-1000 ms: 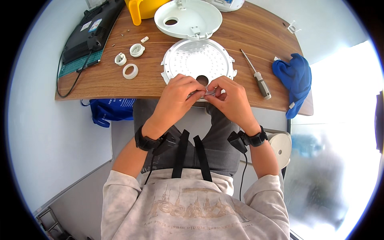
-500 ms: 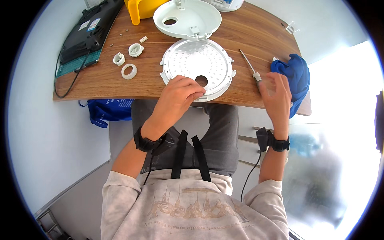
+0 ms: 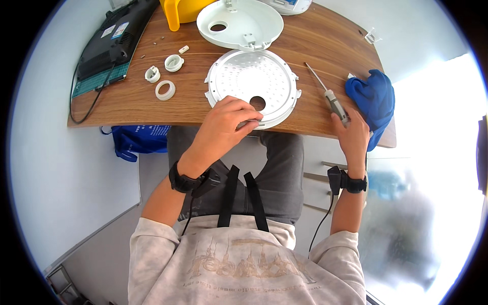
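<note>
A round white lid part with a perforated silver metal plate (image 3: 277, 76) lies near the table's front edge. Its large round hole is close to my left hand (image 3: 229, 117). Bent together at the plate's near rim, the fingers and thumb of that hand are closed; whatever they pinch is hidden, though a small grey strip shows by the fingertips. To the right lies a screwdriver (image 3: 333, 103) with a grey handle, its shaft pointing away and leftward. My right hand (image 3: 352, 130) has its thumb and fingers around the handle's near end.
A white round cover (image 3: 244, 23) sits behind the plate. White plastic fittings (image 3: 174, 63) and a ring (image 3: 165, 90) lie left. Farther out are a black device (image 3: 109, 43), a green mat (image 3: 96, 81) and a yellow container (image 3: 188, 10). A blue cloth (image 3: 376, 101) lies right.
My right hand has lowered from above the screwdriver and closed on its handle. The left hand stays at the plate's near rim, its thumb shifted slightly.
</note>
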A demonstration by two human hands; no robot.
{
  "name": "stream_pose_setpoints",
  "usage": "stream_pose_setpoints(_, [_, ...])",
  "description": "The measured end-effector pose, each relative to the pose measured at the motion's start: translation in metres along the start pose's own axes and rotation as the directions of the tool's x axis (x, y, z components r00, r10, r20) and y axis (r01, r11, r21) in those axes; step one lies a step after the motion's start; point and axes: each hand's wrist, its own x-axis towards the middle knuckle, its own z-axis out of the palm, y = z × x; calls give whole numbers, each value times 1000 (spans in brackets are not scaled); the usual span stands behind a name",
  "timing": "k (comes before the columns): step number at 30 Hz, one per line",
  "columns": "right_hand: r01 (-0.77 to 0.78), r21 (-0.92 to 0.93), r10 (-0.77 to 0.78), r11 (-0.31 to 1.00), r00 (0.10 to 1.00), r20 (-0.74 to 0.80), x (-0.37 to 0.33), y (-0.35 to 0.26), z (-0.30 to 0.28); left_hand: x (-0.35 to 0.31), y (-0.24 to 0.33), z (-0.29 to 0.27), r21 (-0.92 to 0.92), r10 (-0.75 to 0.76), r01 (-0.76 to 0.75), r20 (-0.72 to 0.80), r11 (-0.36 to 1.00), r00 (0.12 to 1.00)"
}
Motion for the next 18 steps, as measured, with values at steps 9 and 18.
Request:
stream_pose_setpoints(9, [120,598,93,792,945,-312,-19,-32,-51,-1,0,0,19,-14,14,3,1000,1000])
stream_pose_setpoints(18, [400,473,-299,785,913,-276,-56,-72,-75,0,0,4,13,1,-1,-34,1000,999])
